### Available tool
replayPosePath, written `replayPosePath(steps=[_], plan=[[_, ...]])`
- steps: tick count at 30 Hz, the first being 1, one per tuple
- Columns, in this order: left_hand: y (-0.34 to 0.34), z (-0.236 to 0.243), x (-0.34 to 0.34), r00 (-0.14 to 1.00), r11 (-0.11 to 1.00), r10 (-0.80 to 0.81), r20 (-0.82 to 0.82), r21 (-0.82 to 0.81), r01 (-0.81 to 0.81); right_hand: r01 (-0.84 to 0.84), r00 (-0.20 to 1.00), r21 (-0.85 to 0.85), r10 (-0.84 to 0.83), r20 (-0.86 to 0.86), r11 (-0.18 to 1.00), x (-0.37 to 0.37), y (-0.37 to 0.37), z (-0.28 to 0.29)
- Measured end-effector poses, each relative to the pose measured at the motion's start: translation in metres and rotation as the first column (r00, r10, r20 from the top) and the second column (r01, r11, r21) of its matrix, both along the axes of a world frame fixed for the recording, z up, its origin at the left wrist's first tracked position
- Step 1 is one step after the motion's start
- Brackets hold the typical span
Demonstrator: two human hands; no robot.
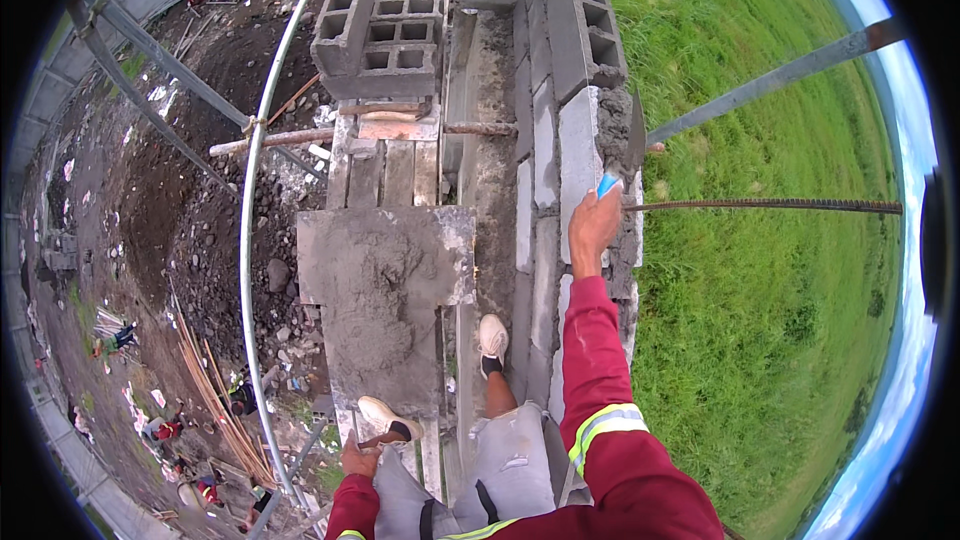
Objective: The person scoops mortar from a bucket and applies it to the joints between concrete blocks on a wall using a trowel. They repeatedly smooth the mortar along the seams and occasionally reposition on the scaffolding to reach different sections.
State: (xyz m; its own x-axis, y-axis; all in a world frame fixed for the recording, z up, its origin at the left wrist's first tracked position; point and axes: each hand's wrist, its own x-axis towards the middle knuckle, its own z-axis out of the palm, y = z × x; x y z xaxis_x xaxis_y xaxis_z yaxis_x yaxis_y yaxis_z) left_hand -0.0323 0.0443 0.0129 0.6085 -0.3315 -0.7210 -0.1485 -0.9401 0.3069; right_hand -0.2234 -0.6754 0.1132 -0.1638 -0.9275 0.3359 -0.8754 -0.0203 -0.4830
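Gripping a blue tool in the right hand at 3 o'clock, by mortar atop a block wall. Cannot tell the hold of the left hand, at 7. Beyond, showing a mortar-laden board at 8.

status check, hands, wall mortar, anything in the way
Right hand closed on blue-handled tool, at mortar atop block wall. Left hand low beside left shoe, grip unclear. Rebar juts out near right hand, possible snag.
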Motion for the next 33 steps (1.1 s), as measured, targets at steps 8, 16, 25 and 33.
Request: replayPosePath(steps=[8, 16, 25, 33], plan=[[0.019, 0.01, 0.025, 0.996, 0.984, 0.065, -0.057, 0.169, -0.054, -0.26, 0.855, 0.856, -0.304, 0.419, 0.448, 0.027, 0.286, -0.176], [0.098, 0.02, 0.048, 0.956, 0.96, 0.278, -0.09, -0.005, -0.279, -0.236, 0.965, 0.842, 0.22, 0.144, 0.485, 0.012, 0.386, -0.455], [0.082, 0.029, 0.046, 0.9, 0.91, 0.413, -0.138, 0.014, -0.415, -0.38, 0.925, 0.818, 0.16, 0.345, 0.432, 0.034, 0.392, -0.44], [0.077, 0.037, 0.029, 0.9, 0.905, 0.422, -0.105, -0.005, -0.425, -0.554, 0.804, 0.807, -0.384, 0.455, -0.203, 0.105, 0.4, -0.427]])
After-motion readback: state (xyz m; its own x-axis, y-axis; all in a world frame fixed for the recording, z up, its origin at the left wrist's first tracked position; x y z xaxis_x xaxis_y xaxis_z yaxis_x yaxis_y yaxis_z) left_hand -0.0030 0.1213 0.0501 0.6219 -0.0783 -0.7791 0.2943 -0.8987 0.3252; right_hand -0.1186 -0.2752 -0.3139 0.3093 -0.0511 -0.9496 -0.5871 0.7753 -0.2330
